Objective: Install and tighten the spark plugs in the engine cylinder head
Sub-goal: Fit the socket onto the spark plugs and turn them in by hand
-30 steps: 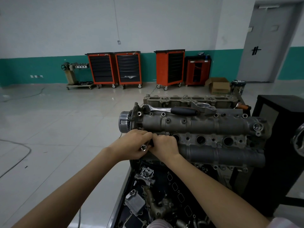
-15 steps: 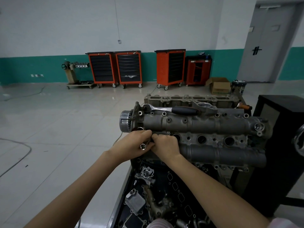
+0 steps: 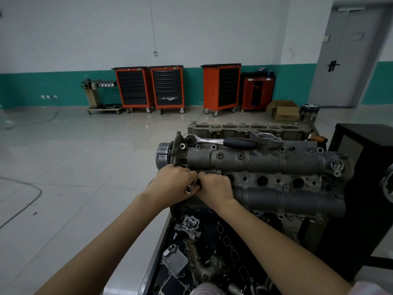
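The grey cylinder head [image 3: 265, 160] sits on a stand in front of me, with three open spark plug wells [image 3: 262, 180] showing along its middle. Both hands meet over the leftmost well. My left hand [image 3: 173, 184] grips a chrome socket [image 3: 189, 189] whose open end points toward me. My right hand [image 3: 214, 187] is curled around something small and dark against that socket; the fingers hide what it is. No spark plug is visible. A ratchet wrench [image 3: 223, 141] with a black handle lies on top of the head.
A black tray [image 3: 157, 252] below the head holds several loose engine parts and gaskets. A second cylinder head [image 3: 244, 127] lies behind. A black cabinet [image 3: 361, 167] stands at the right. Orange tool carts [image 3: 168, 88] and a cardboard box [image 3: 285, 111] line the far wall.
Both hands stay together over the leftmost well, shifting only slightly. The socket in my left hand has turned a little.
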Demonstrator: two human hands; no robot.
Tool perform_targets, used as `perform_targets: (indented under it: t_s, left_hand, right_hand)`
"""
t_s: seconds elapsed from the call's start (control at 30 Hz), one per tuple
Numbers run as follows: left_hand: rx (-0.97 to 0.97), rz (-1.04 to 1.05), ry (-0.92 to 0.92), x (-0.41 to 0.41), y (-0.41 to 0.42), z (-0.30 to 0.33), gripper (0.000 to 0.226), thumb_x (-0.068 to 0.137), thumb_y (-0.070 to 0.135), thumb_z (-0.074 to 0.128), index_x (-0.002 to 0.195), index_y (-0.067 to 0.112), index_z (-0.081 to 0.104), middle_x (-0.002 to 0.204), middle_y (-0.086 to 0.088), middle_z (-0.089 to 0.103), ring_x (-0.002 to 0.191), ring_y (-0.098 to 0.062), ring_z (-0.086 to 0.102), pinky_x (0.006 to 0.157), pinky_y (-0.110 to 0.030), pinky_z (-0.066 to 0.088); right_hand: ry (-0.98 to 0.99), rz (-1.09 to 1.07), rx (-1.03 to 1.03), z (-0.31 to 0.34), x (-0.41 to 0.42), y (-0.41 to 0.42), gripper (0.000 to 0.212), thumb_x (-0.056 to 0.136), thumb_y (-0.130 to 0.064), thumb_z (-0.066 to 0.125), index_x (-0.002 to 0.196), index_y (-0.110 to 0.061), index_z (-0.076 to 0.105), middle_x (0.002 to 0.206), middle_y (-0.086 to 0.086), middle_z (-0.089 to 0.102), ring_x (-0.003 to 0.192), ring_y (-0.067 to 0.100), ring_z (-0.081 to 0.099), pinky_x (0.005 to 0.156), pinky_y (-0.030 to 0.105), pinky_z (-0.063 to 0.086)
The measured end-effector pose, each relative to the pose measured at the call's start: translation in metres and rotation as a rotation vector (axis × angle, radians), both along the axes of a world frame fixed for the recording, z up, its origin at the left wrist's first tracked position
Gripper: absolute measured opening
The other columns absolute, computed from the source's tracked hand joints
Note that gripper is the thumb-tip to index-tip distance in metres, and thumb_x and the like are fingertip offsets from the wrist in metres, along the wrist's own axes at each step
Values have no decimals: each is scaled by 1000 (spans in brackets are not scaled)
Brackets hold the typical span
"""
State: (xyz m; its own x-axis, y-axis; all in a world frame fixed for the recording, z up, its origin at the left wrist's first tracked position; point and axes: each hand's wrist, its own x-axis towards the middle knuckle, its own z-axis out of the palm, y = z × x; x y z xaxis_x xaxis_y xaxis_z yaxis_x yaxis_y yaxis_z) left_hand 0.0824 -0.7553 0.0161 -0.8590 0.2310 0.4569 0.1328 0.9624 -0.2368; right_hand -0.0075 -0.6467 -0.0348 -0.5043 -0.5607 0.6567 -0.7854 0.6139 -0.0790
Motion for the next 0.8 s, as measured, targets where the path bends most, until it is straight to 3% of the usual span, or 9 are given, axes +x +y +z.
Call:
perform_targets:
  t_s: [0.07, 0.13, 0.27, 0.33, 0.43, 0.5, 0.6, 0.7, 0.8]
  left_hand:
    - [-33, 3, -21, -1, 2, 2, 10, 85, 27, 55, 87, 18, 58, 76, 3, 63, 74, -20, 60, 63, -25, 30]
    - [-17, 16, -54, -2, 1, 0, 8, 85, 26, 52, 91, 21, 53, 80, 5, 63, 78, -17, 59, 63, -24, 27]
    - [9, 136, -26, -2, 2, -2, 27, 87, 48, 46, 76, 23, 42, 75, 6, 60, 66, -14, 55, 53, -25, 27]
    - [10, 206, -17, 0, 2, -5, 37, 87, 57, 42, 71, 24, 43, 72, 7, 58, 61, -11, 50, 48, -24, 25]
    - [-13, 158, -10, 3, 3, -8, 31, 92, 49, 43, 77, 23, 51, 77, 5, 61, 71, -15, 58, 51, -24, 29]
    - [-19, 95, 26, 3, 3, -5, 24, 89, 40, 51, 80, 19, 58, 75, 3, 61, 72, -18, 59, 53, -24, 28]
    - [-45, 76, 2, 2, 5, -1, 13, 87, 31, 51, 94, 23, 57, 82, 5, 60, 77, -17, 57, 56, -24, 29]
    - [-24, 93, -17, 2, 4, -3, 16, 87, 37, 48, 95, 24, 52, 85, 7, 60, 81, -15, 58, 57, -24, 32]
    - [-4, 125, -24, 2, 5, -3, 31, 86, 55, 46, 84, 25, 45, 81, 7, 60, 77, -13, 58, 54, -25, 29]
  right_hand:
    - [-27, 10, 28, -1, -3, 0, 28, 75, -32, 66, 77, -4, 61, 64, 13, 66, 57, 29, 64, 49, 25, 31]
    - [1, -19, 54, 1, -3, 1, 29, 77, -33, 64, 83, -5, 63, 68, 12, 68, 61, 28, 65, 50, 25, 32]
    - [62, -85, 46, 6, 4, 2, 33, 36, -27, 87, 50, -17, 58, 39, -1, 53, 30, 16, 51, 35, 11, 26]
    - [77, -61, 4, 5, 4, 2, 35, 34, -25, 88, 47, -17, 57, 38, -1, 51, 30, 16, 50, 35, 11, 26]
    - [56, -57, -6, 4, 3, 1, 35, 34, -22, 87, 48, -14, 56, 38, 0, 52, 30, 20, 50, 36, 13, 27]
    - [38, -44, 18, 2, 2, 1, 33, 44, -25, 85, 54, -10, 57, 43, 5, 56, 34, 22, 54, 40, 16, 25]
    - [14, -44, 69, 3, -1, 0, 31, 75, -35, 67, 79, -6, 59, 65, 12, 66, 56, 28, 64, 48, 24, 30]
    - [34, -87, 94, 4, 1, 1, 27, 59, -29, 80, 68, -10, 64, 48, 5, 60, 39, 22, 57, 41, 17, 28]
    - [48, -33, 98, 3, 1, 1, 13, 70, -20, 68, 76, -9, 64, 60, 7, 64, 51, 25, 63, 45, 21, 30]
